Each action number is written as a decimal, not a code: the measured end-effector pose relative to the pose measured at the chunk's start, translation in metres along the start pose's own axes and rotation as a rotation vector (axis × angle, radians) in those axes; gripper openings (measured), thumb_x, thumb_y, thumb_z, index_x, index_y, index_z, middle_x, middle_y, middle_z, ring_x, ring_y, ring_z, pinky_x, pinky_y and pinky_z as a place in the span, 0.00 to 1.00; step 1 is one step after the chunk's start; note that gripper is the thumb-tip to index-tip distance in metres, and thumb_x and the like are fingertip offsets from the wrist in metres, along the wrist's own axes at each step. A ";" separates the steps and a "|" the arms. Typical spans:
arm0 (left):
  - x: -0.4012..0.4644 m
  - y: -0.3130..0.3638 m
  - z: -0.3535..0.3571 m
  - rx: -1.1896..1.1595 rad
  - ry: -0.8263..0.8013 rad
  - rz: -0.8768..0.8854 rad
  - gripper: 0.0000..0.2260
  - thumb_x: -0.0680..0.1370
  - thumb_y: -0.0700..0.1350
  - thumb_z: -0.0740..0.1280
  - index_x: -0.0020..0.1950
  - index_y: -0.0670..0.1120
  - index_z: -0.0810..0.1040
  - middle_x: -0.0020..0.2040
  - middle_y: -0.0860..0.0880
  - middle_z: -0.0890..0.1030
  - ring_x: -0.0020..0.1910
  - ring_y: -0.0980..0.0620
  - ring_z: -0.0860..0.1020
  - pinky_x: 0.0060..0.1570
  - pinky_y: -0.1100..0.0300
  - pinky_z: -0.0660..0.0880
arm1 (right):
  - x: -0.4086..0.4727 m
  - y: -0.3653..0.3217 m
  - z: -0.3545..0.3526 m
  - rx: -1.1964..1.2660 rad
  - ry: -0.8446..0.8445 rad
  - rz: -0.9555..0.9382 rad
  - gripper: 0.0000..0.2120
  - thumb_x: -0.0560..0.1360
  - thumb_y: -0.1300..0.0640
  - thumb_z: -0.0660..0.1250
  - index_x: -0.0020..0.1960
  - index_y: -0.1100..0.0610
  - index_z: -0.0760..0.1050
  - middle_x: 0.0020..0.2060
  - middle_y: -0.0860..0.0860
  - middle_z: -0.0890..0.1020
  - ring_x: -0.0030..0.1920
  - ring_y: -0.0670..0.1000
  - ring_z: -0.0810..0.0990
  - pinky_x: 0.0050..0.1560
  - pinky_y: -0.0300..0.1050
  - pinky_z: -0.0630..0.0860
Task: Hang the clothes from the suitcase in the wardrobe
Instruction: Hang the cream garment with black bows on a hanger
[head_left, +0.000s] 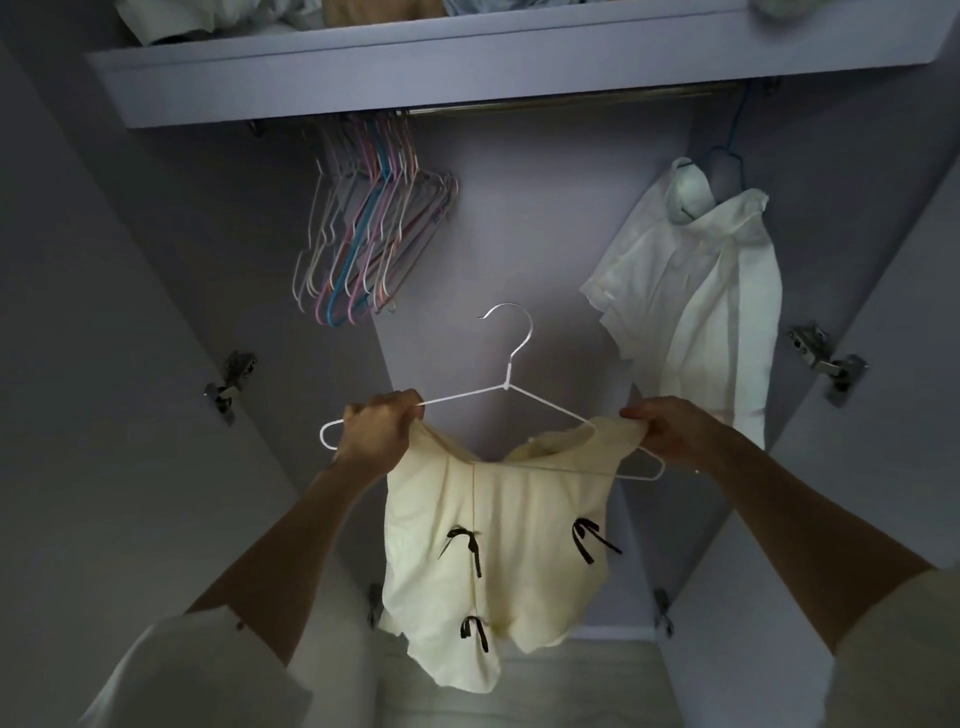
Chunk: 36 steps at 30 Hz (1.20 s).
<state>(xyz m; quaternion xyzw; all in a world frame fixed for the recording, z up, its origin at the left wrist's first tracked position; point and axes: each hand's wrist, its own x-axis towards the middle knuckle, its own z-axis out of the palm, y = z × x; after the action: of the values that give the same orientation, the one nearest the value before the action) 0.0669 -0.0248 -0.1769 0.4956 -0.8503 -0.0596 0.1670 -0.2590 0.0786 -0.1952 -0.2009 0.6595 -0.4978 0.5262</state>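
A cream top with black bows (493, 561) hangs in front of me inside the open wardrobe. A white wire hanger (506, 384) sits partly inside its neck, hook pointing up. My left hand (376, 431) grips the top's left shoulder together with the hanger's left arm. My right hand (660, 428) pinches the top's right shoulder over the hanger's right arm. The hanger's left end pokes out past my left hand, and the right end shows below my right hand. The rail (545, 104) runs under the shelf above. The suitcase is out of view.
Several pastel empty hangers (363, 228) hang bunched at the rail's left. A white shirt (696, 301) hangs on a blue hanger at the right. A shelf (363, 73) with folded fabric is on top. Both wardrobe doors stand open, with metal hinges (228, 379) on each side.
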 end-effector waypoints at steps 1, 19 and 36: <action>-0.001 -0.003 0.001 -0.010 -0.001 -0.028 0.11 0.80 0.41 0.54 0.51 0.43 0.76 0.50 0.45 0.80 0.53 0.42 0.76 0.53 0.53 0.65 | -0.003 0.000 0.000 -0.030 -0.042 0.014 0.08 0.74 0.64 0.63 0.37 0.62 0.76 0.36 0.57 0.73 0.34 0.54 0.75 0.39 0.45 0.73; -0.006 0.007 0.008 -0.531 -0.018 -0.162 0.14 0.78 0.31 0.52 0.51 0.49 0.69 0.38 0.46 0.72 0.33 0.52 0.67 0.29 0.68 0.64 | -0.004 0.017 0.021 0.402 0.188 -0.072 0.09 0.75 0.71 0.59 0.41 0.61 0.74 0.43 0.62 0.75 0.37 0.54 0.75 0.35 0.44 0.77; -0.001 0.014 0.021 -0.320 -0.099 -0.010 0.19 0.80 0.36 0.55 0.69 0.49 0.70 0.53 0.40 0.78 0.50 0.40 0.77 0.55 0.52 0.72 | 0.006 0.003 0.015 0.846 0.394 -0.301 0.17 0.74 0.75 0.50 0.40 0.59 0.71 0.40 0.60 0.74 0.23 0.51 0.81 0.35 0.46 0.78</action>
<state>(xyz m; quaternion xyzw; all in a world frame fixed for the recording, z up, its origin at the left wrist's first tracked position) 0.0481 -0.0184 -0.1925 0.4633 -0.8345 -0.2195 0.2016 -0.2474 0.0687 -0.1996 0.0353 0.4499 -0.8212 0.3491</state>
